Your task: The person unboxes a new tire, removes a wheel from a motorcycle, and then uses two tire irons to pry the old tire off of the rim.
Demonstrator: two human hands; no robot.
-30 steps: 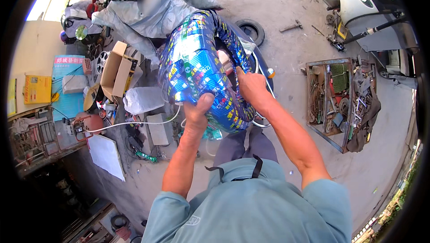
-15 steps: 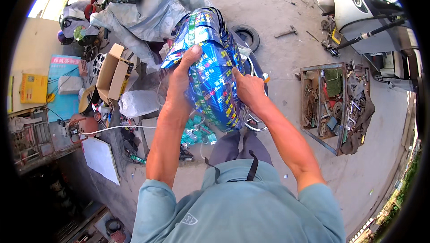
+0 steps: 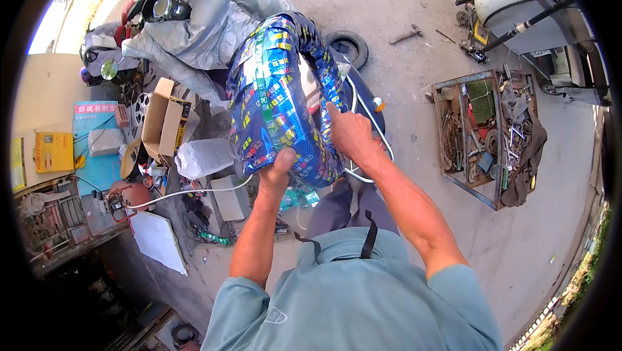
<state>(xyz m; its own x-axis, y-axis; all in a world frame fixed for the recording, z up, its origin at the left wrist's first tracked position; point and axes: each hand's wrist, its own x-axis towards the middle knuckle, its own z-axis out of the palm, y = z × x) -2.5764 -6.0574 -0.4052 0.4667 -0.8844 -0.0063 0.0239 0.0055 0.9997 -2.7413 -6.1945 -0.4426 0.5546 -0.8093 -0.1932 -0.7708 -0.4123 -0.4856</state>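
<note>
The left hand [image 3: 275, 175] clasps the blue-wrapped ring [image 3: 275, 108] before the person's legs [image 3: 329, 217], thumb on top; the right hand [image 3: 354, 136] lays an extended index finger along its right side, pinching or not I cannot tell

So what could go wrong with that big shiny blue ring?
The blue ring looks slick, so it might slip from the left hand.

The right hand touches its right side; a hard poke there could perhaps tear the wrapping.

The white hose runs toward the ring's lower left, so it might snag.
</note>
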